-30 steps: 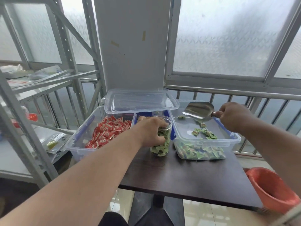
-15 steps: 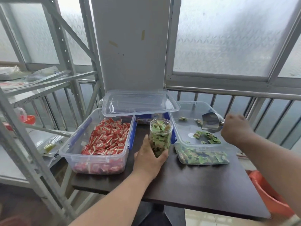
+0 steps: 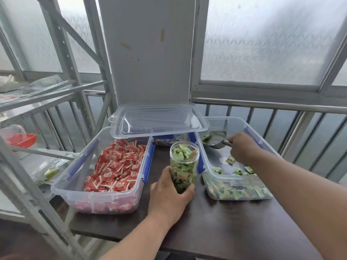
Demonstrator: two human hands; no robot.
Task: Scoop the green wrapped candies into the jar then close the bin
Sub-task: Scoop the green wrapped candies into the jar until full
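Both hands busy: left hand (image 3: 170, 196) grips jar (image 3: 184, 166).

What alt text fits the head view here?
A left hand grips a jar full of green candies on a dark table; the right hand holds a metal scoop inside the open bin.

Red candies (image 3: 116, 166) in clear tub (image 3: 75, 192), dark table (image 3: 234, 231); metal shelving (image 3: 62, 45) left.
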